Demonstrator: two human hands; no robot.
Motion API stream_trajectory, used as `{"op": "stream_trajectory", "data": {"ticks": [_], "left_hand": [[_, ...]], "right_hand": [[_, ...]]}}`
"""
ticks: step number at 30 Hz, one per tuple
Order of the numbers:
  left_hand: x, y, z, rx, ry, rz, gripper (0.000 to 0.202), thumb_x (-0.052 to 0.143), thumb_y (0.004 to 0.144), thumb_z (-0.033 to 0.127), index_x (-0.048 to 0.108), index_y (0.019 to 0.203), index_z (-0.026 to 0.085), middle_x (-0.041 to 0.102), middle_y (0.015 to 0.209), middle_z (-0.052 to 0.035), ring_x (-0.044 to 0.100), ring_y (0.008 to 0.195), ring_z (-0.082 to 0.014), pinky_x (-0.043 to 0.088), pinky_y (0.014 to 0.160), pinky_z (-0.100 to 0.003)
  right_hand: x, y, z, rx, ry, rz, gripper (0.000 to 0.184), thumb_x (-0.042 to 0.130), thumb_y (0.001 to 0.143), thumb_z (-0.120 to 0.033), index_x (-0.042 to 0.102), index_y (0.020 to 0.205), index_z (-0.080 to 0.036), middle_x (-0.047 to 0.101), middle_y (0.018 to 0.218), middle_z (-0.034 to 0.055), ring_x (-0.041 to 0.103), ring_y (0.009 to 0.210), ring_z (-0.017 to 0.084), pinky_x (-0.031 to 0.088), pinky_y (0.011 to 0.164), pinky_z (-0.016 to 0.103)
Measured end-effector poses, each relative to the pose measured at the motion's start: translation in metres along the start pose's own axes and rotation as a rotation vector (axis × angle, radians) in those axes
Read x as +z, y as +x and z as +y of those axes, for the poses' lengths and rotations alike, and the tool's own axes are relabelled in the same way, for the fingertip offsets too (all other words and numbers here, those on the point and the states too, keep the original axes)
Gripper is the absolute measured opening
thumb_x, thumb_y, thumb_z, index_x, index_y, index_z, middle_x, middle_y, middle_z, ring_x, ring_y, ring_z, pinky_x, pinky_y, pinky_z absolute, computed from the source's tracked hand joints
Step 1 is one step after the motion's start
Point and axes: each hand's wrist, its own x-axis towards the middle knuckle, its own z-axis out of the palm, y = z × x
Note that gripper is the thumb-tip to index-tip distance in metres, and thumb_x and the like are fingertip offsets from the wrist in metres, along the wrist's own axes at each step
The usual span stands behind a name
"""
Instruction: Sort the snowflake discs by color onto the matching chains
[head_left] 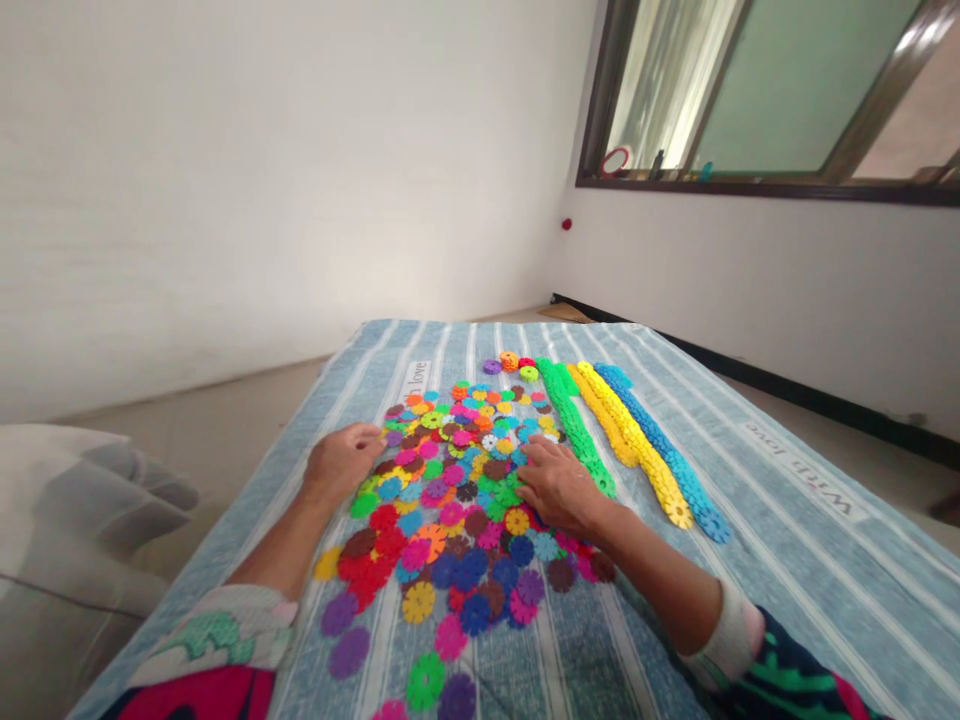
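A wide pile of flat, notched plastic discs (pixel 450 470) in many colours is spread over the striped cloth. At the pile's left edge rests my left hand (pixel 346 460), its fingers curled together; anything between the fingertips is hidden. My right hand (pixel 561 482) reaches over the right side of the pile, with fingers apart and tips touching discs near some green ones (pixel 504 492). Beyond it lie long overlapping rows of sorted discs: a green row (pixel 574 425), a yellow row (pixel 637 445) with a darker yellow row (pixel 616 432) beside it, and a blue row (pixel 675 462).
Small stacks of discs, purple (pixel 492 367), orange (pixel 509 361) and lime (pixel 529 374) among them, stand behind the pile. Loose purple discs (pixel 349 652) and a green disc (pixel 426 682) lie near me. White translucent material (pixel 67 540) is at the left; a window (pixel 795 90) is at upper right.
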Motion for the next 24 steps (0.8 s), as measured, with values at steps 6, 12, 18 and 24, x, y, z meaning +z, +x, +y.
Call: {"op": "stream_trajectory", "data": {"ticks": [6,12,18,24], "left_hand": [[-0.001,0.000,0.002,-0.014,0.009,-0.009,0.039,0.052,0.071,0.039,0.070,0.099,0.018,0.075,0.092,-0.0056,0.068,0.079,-0.0214,0.049,0.067,-0.026],[-0.003,0.000,0.004,-0.019,0.055,-0.036,0.040,0.051,0.075,0.039,0.068,0.103,0.017,0.075,0.095,-0.0061,0.067,0.084,-0.0195,0.048,0.071,-0.025],[-0.002,0.003,0.001,-0.006,0.072,-0.027,0.039,0.050,0.076,0.040,0.068,0.103,0.018,0.074,0.095,-0.0054,0.067,0.085,-0.0186,0.047,0.071,-0.024],[-0.001,0.004,-0.001,-0.011,0.065,-0.034,0.041,0.050,0.075,0.040,0.067,0.104,0.017,0.074,0.097,-0.0063,0.067,0.088,-0.0195,0.047,0.071,-0.025]], "right_hand": [[-0.006,-0.004,0.014,0.004,0.191,0.224,0.025,0.048,0.093,-0.020,0.067,0.077,-0.020,0.064,0.104,0.0097,0.056,0.105,0.022,0.045,0.095,0.039],[-0.038,-0.035,0.054,0.173,0.433,0.291,0.019,0.056,0.088,-0.024,0.069,0.074,-0.020,0.065,0.107,0.0103,0.060,0.105,0.023,0.046,0.092,0.040],[-0.047,-0.071,0.082,0.271,0.507,0.215,0.019,0.059,0.084,-0.028,0.071,0.073,-0.020,0.066,0.111,0.0115,0.060,0.107,0.025,0.043,0.096,0.043],[-0.035,-0.077,0.087,0.272,0.451,0.154,0.020,0.058,0.085,-0.028,0.073,0.076,-0.019,0.064,0.115,0.0144,0.060,0.108,0.026,0.045,0.095,0.043]]}}
